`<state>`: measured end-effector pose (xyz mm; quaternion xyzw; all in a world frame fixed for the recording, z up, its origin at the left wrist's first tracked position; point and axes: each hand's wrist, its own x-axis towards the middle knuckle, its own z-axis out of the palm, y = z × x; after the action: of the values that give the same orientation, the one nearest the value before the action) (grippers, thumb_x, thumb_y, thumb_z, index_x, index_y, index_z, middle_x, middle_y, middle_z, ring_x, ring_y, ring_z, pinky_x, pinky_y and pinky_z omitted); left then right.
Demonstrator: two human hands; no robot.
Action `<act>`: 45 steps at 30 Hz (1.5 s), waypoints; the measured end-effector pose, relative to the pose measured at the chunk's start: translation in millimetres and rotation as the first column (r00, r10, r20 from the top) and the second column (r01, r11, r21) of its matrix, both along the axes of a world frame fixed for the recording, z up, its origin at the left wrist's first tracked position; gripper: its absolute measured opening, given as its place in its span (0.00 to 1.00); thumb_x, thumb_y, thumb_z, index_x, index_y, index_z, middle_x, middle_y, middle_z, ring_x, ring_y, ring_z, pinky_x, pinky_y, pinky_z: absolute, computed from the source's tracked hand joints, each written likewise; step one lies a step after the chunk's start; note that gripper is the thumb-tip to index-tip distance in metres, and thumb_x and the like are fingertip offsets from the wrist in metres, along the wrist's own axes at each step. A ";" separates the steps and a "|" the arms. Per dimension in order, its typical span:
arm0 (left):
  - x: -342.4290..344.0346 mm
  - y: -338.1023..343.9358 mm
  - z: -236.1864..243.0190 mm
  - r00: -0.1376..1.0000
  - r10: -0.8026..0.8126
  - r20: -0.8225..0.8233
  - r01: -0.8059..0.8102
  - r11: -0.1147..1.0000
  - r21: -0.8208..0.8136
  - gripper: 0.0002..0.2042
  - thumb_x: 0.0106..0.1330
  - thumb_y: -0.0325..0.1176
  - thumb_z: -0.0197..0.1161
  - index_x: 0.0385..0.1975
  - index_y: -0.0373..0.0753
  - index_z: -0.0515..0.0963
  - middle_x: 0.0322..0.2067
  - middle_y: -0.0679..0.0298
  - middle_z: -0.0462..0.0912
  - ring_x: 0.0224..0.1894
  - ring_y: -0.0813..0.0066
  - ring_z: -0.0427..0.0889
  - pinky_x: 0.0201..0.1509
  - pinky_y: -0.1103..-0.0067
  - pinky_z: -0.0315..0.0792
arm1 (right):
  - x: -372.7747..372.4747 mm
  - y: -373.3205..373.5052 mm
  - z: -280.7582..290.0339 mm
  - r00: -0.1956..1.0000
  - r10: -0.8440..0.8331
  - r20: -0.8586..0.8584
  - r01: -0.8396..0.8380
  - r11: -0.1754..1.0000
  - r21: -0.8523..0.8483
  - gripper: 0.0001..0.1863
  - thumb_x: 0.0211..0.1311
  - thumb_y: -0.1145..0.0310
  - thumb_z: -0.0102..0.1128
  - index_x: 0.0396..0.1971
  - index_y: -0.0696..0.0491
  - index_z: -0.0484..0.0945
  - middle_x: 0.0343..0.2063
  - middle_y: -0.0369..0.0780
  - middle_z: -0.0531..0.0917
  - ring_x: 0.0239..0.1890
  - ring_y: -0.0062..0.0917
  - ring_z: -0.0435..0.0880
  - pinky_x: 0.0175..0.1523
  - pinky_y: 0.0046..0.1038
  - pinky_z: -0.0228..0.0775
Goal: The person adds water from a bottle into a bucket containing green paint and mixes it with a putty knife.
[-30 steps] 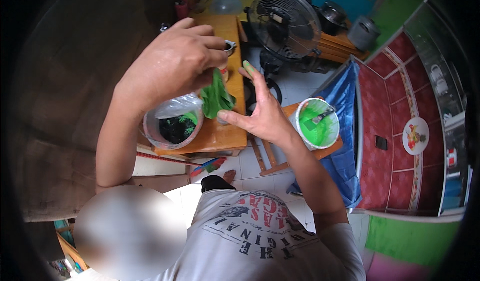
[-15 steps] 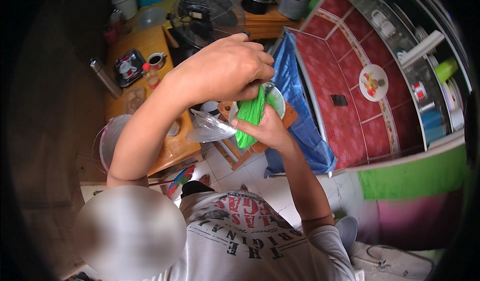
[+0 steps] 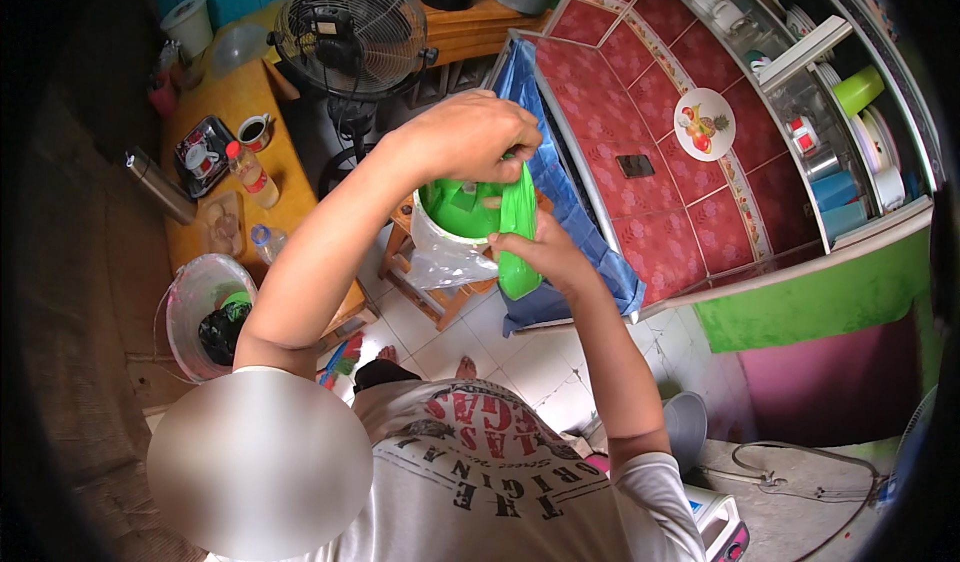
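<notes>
At the right edge of the white bucket [image 3: 441, 230] and its green paste [image 3: 452, 216], here the bright-green plastic bag [image 3: 517, 202] is held, lengthwise toward the white T-shirt [image 3: 430, 452]: upper end pinched by the left hand [image 3: 478, 138], lower part grasped by the nearer right hand [image 3: 550, 252].

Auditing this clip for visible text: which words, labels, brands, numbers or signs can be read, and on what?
White T-shirt: large black and red lettering, legible, wording not copied here; the smaller script line is unclear.
Red-capped bottle: red label, print too small to read.
Fan: pale hub badge, too small to read.
Red-and-white cup at right: any marking too small to read.
Green bag: no lettering can be made out.
</notes>
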<state>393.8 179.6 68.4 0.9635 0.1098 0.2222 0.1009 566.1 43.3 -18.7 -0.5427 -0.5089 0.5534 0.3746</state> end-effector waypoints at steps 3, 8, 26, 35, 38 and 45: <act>3.9 8.5 -21.0 1.000 0.026 0.014 -0.024 0.992 -0.123 0.08 0.53 0.33 0.64 0.29 0.37 0.80 0.31 0.58 0.81 0.39 0.56 0.82 0.46 0.64 0.74 | 14.7 5.2 -2.5 0.999 -0.002 0.053 0.006 0.997 -0.079 0.28 0.60 0.70 0.64 0.61 0.56 0.73 0.45 0.37 0.83 0.43 0.19 0.82 0.49 0.24 0.75; 3.0 17.3 -65.0 0.993 0.074 0.092 -0.042 0.949 -0.312 0.08 0.55 0.32 0.65 0.30 0.35 0.80 0.32 0.57 0.82 0.38 0.54 0.83 0.44 0.65 0.76 | 27.4 14.8 2.1 0.984 0.050 0.173 -0.014 0.978 -0.208 0.16 0.63 0.66 0.64 0.49 0.54 0.82 0.36 0.34 0.83 0.38 0.18 0.81 0.42 0.23 0.72; -7.8 -87.6 -153.4 0.675 0.695 0.248 0.014 0.324 -0.946 0.06 0.65 0.28 0.62 0.39 0.36 0.79 0.38 0.61 0.82 0.45 0.73 0.81 0.50 0.75 0.74 | 52.3 66.2 -12.0 0.671 0.424 0.608 -0.209 0.895 -0.395 0.17 0.68 0.59 0.53 0.37 0.58 0.83 0.32 0.39 0.84 0.37 0.26 0.79 0.48 0.27 0.70; 54.3 -128.3 -174.4 0.719 0.675 0.163 0.469 -0.300 -0.831 0.18 0.78 0.40 0.51 0.56 0.31 0.71 0.50 0.59 0.76 0.53 0.75 0.75 0.59 0.77 0.71 | 42.9 69.6 10.0 0.463 0.474 0.749 -0.199 0.879 -0.433 0.23 0.69 0.54 0.50 0.42 0.62 0.82 0.36 0.50 0.84 0.40 0.38 0.82 0.51 0.33 0.71; 72.4 -126.0 -168.1 0.660 0.746 0.084 0.494 -0.347 -0.797 0.19 0.79 0.42 0.49 0.57 0.32 0.71 0.49 0.60 0.76 0.52 0.74 0.76 0.59 0.75 0.72 | 13.8 69.4 44.2 0.336 0.536 0.774 -0.170 0.843 -0.510 0.24 0.68 0.56 0.47 0.47 0.60 0.82 0.44 0.54 0.85 0.48 0.42 0.84 0.55 0.37 0.71; 102.9 -120.8 -161.3 0.565 0.808 0.167 0.647 -0.308 -0.697 0.21 0.81 0.46 0.45 0.62 0.38 0.69 0.54 0.62 0.75 0.52 0.74 0.76 0.58 0.71 0.72 | 17.4 77.1 40.8 0.219 0.553 0.804 -0.242 0.829 -0.504 0.23 0.66 0.57 0.51 0.40 0.64 0.82 0.41 0.60 0.84 0.47 0.50 0.84 0.51 0.43 0.74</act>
<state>496.7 58.8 -92.8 0.1669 0.2768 0.4433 0.8361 583.5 120.4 22.0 -0.6517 -0.6689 0.2831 -0.2186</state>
